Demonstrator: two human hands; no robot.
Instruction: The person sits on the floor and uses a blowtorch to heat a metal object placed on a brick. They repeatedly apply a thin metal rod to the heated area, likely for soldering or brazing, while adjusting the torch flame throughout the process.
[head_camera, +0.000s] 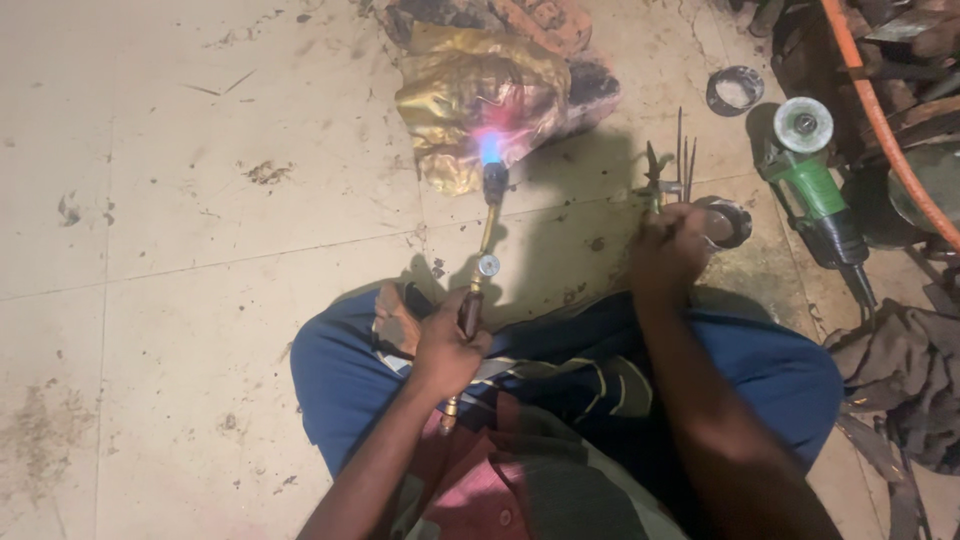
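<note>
The left hand (447, 350) is wrapped tight around the brass gas torch (480, 270) at frame centre, its blue flame (490, 148) on the gold metal piece (470, 100) above. The right hand (668, 250), centre right, pinches thin rods (683, 150) and pliers (655, 180), near a green angle grinder (812, 185).

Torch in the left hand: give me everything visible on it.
The torch is a slim brass-coloured tube with a dark grip, a round silvery knob midway and a dark nozzle. It is lit: a blue flame with a pink glow burns at the tip, pointing away from the person toward a crumpled gold wrapper. The left hand grips the handle above the lap; its rear end pokes out below the hand. It hangs over the floor.
</note>
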